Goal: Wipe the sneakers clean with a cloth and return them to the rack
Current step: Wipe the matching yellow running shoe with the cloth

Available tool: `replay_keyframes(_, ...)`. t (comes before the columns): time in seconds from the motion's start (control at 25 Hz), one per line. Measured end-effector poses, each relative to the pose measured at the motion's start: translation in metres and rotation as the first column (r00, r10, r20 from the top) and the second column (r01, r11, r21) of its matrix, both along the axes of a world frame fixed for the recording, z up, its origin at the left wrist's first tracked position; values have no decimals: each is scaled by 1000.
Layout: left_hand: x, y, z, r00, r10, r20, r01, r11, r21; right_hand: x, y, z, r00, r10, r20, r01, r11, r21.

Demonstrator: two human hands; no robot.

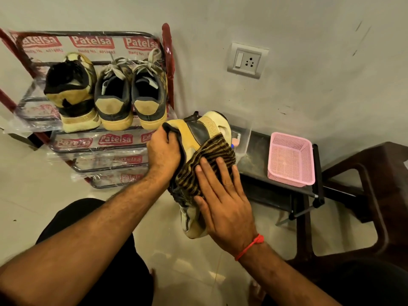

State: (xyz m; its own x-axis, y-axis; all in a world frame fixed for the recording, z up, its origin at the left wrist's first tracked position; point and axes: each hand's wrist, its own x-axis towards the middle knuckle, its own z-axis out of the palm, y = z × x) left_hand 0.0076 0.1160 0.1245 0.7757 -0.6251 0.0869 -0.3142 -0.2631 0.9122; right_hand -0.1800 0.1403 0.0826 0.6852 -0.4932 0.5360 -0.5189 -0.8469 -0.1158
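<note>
A yellow, cream and black sneaker (205, 129) is held in the air in front of me, heel pointing away. My left hand (163, 151) grips it at the heel collar. My right hand (223, 199) lies flat on a brown-and-black striped cloth (209, 164), pressing it against the sneaker's side. The red and chrome shoe rack (92, 149), still in printed plastic wrap, stands at the left against the wall. On its upper shelf sit three sneakers, heels toward me: a matching yellow-and-black one (72, 93) and a grey-and-tan pair (130, 96).
A low black shelf (256, 171) at the right carries a pink plastic basket (291, 160) and a clear plastic container (240, 138). A dark brown plastic chair (371, 195) stands at the far right. A wall socket (247, 60) is above. My knees are at the bottom over pale floor tiles.
</note>
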Motion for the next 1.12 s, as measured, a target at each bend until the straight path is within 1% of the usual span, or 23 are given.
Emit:
replay_keyframes(0.08,-10,1,-2,996,-86,9,87,995,-56,1,-8,8,999,-47,17,47,999,-27)
replay_keyframes(0.16,-20,4,-7,979,-203,1,201,971,-129,1,-16,19,994,-86,64,89,995,-49)
replay_keyframes(0.2,-24,6,-11,967,-251,37,253,956,-146,1,-20,25,991,-95,90,100,994,-52)
replay_keyframes(0.28,-32,10,-18,929,-341,147,359,925,-123,0,-26,37,982,-133,131,139,990,-35)
replay_keyframes(0.36,-43,15,-21,854,-442,276,478,875,-78,-8,-33,47,968,-208,139,206,978,31)
replay_keyframes(0.4,-46,17,-22,785,-493,374,542,840,-30,-13,-38,51,963,-239,125,225,968,115)
replay_keyframes(0.44,-50,19,-22,695,-535,480,589,807,46,-19,-43,51,959,-267,96,233,935,267)
replay_keyframes(0.48,-51,21,-22,609,-554,567,606,787,117,-24,-49,50,956,-290,54,235,860,453)
replay_keyframes(0.52,-50,21,-22,562,-556,613,594,786,170,-27,-53,48,953,-303,26,227,768,599)
replay_keyframes(0.56,-49,20,-21,563,-547,620,568,801,190,-28,-55,44,952,-304,34,207,723,659)
replay_keyframes(0.6,-46,19,-19,603,-519,606,529,828,184,-27,-55,40,954,-291,72,177,741,648)
replay_keyframes(0.64,-42,18,-17,663,-489,567,484,858,175,-24,-53,37,959,-261,108,151,799,581)
replay_keyframes(0.68,-38,16,-16,731,-458,506,435,884,172,-20,-47,33,971,-217,105,141,863,485)
replay_keyframes(0.72,-34,12,-16,802,-429,415,395,903,169,-15,-41,30,980,-187,71,144,907,395)
replay_keyframes(0.8,-24,4,-21,911,-374,172,361,927,101,-9,-30,24,985,-166,-34,169,944,283)
replay_keyframes(0.84,-19,0,-24,939,-342,29,340,939,48,-6,-24,21,984,-160,-80,175,953,247)
replay_keyframes(0.92,-10,-4,-28,942,-237,-235,237,971,-29,-1,-13,13,984,-121,-127,144,970,193)
replay_keyframes(1.0,-4,-6,-29,901,-128,-415,105,991,-79,2,-5,3,988,-74,-139,94,985,146)
replay_keyframes(1.04,-3,-6,-27,875,-91,-475,49,994,-100,4,-2,-2,989,-62,-136,80,989,128)
replay_keyframes(1.08,-3,-7,-25,862,-75,-501,20,993,-115,5,1,-6,989,-62,-132,77,991,111)
replay_keyframes(1.12,-5,-8,-24,874,-75,-479,18,992,-122,5,2,-9,989,-70,-130,81,993,87)
